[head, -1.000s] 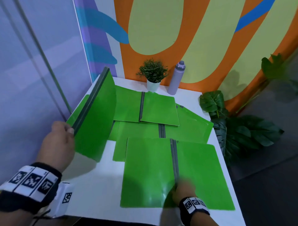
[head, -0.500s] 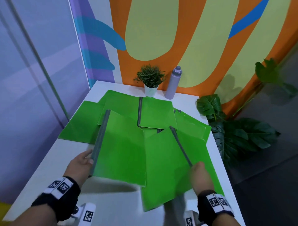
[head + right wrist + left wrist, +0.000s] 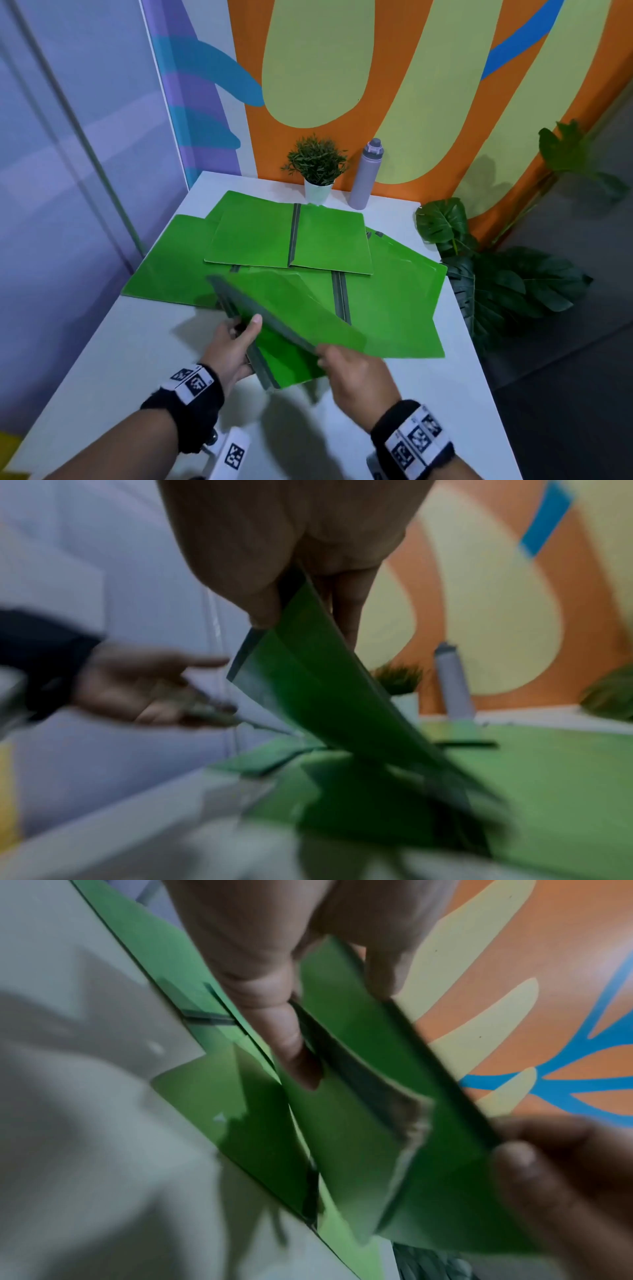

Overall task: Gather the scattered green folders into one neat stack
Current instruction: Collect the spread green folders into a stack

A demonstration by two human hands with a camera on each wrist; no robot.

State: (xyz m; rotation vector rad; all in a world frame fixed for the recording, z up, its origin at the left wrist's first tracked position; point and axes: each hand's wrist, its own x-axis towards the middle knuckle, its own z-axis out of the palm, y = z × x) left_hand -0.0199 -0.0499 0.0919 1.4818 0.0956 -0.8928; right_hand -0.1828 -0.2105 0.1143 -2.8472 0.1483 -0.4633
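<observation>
A: We're mid-merge. Our left hand [image 3: 228,349] grips one closed folder [image 3: 291,365] by its grey spine, lower centre of the head view, thumb on top, fingers curled beneath.

B: And our right hand [image 3: 356,368] pinches a second folder [image 3: 301,308] at its spine end, thumb over, fingers under. That one rides tilted above the first, its cover bowing.

A: Both lifted off the table [image 3: 113,359]. Wrist views blurred, but the grips read clear enough.

B: The rest still lie spread across mid-frame: an open folder [image 3: 294,240] toward the top, near the plant [image 3: 317,168] and bottle [image 3: 366,174]; another open one [image 3: 387,301] right of centre; more at the left [image 3: 168,267], overlapped. We can't count the ones underneath.

A: So we judge the task early. Two in hand, none stacked.

B: Next move, we think: lay the right folder flat on the left one, spines matched, corners squared. The floppy cover may catch or fold under, so lower it level.

A: Then the open ones need closing before they join.
</observation>
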